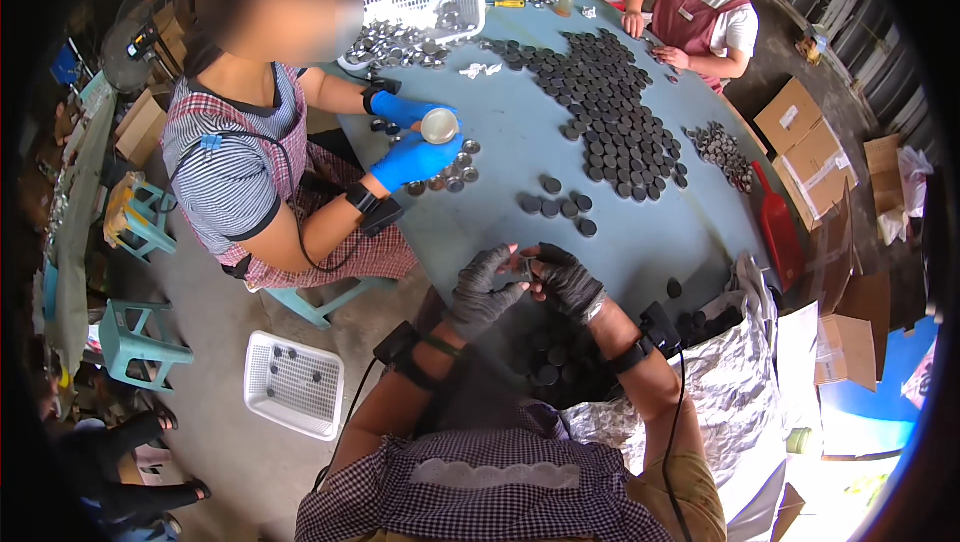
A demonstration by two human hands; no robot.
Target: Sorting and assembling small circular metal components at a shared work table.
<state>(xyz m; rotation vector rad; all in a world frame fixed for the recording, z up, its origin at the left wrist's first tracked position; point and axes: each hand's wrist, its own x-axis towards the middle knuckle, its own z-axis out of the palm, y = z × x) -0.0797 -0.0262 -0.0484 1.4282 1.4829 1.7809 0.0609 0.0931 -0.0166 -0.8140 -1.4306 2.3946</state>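
My left hand [484, 288] and my right hand [568, 282], both in dark grey fingerless gloves, meet just off the table's near edge. Their bare fingertips close around something small between them, too small and partly hidden to name. Under my hands, black round caps [550, 367] lie in a dark heap over my lap. Beyond my fingers, several loose black caps [550, 207] sit on the blue-grey table [460, 232]. A large spread of the same caps [610, 112] covers the table's middle.
At left, a co-worker's blue-gloved hands [420, 147] hold a round, pale-faced piece [439, 126] near silvery discs. Another person [695, 17] works at the far right. A red dustpan [780, 227] lies at the right edge. A white basket [293, 384] stands on the floor.
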